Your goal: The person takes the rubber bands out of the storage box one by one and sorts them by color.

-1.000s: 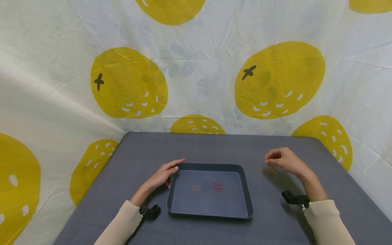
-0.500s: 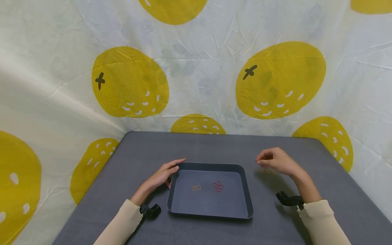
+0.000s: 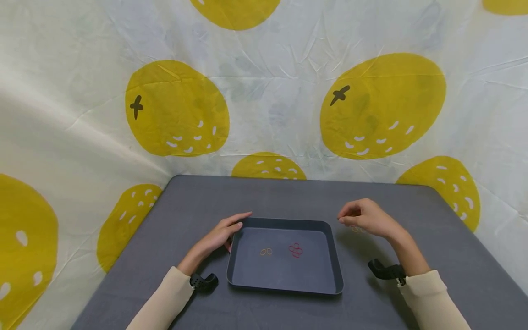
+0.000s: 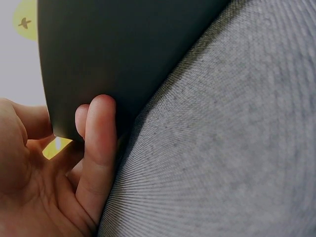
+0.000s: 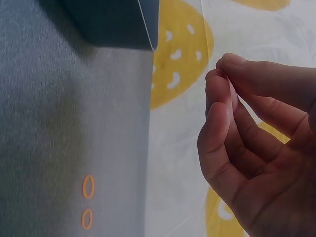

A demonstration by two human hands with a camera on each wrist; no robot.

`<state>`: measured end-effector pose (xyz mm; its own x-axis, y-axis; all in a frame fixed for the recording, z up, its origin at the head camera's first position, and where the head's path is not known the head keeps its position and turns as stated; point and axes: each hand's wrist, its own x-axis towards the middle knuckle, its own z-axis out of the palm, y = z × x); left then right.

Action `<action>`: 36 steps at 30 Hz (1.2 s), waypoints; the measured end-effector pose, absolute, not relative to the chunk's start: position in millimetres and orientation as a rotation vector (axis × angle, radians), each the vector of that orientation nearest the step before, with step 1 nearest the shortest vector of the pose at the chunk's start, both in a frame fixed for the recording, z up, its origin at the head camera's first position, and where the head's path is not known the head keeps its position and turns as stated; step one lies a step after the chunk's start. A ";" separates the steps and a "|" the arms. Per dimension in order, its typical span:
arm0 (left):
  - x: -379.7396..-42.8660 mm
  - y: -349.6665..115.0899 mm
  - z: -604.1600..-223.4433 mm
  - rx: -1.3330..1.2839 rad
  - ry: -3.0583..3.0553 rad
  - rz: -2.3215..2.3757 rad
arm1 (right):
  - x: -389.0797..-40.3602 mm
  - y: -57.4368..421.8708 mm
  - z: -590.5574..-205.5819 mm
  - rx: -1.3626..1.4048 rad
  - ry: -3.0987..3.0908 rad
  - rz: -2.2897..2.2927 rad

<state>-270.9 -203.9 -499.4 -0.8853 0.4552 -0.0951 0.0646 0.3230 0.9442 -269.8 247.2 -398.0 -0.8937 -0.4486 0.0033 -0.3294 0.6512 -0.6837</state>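
At the left, the person's left hand [image 3: 217, 236] holds the far left corner of a dark grey, shallow rectangular tray [image 3: 268, 277], thumb at the rim and fingers against the outer wall; that light hold seems enough to steady it. On the tray's floor, two small, thin orange-yellow rings [image 3: 266, 252] lie side by side left of middle. To their right sit several small, thin red rings [image 3: 295, 250] in a tight cluster. Keeping the colours apart would call for fingertips set down near the yellow pair, well clear of the red.

Beyond the tray's right wall, the right hand [image 3: 369, 219] hovers with thumb and fingertips closed together in a pinch; whether a ring is caught between them, I cannot tell. Loose orange rings [image 5: 88, 186] lie in a row on the tabletop below it. Such slight, probably springy pieces would want a low release, straight down, lest they flick or roll.

The dark grey tabletop [image 3: 305, 195] is matt, with a fine fabric-like weave and rounded far corners. White creased cloth [image 3: 272, 105] printed with big yellow fruit shapes hangs at the left, behind and at the right.
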 end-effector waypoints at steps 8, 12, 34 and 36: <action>-271.8 -202.7 -498.1 0.450 2.238 1.579 | -268.2 229.6 -400.2 -0.738 2.646 -1.058; -271.9 -202.8 -498.6 0.449 2.234 1.579 | -268.7 217.0 -399.7 -0.773 2.619 -1.042; -271.3 -201.9 -497.1 0.458 2.234 1.588 | -283.5 140.2 -395.9 -1.045 2.534 -0.936; -271.4 -202.2 -497.5 0.458 2.235 1.590 | -284.3 133.0 -397.4 -1.056 2.512 -0.932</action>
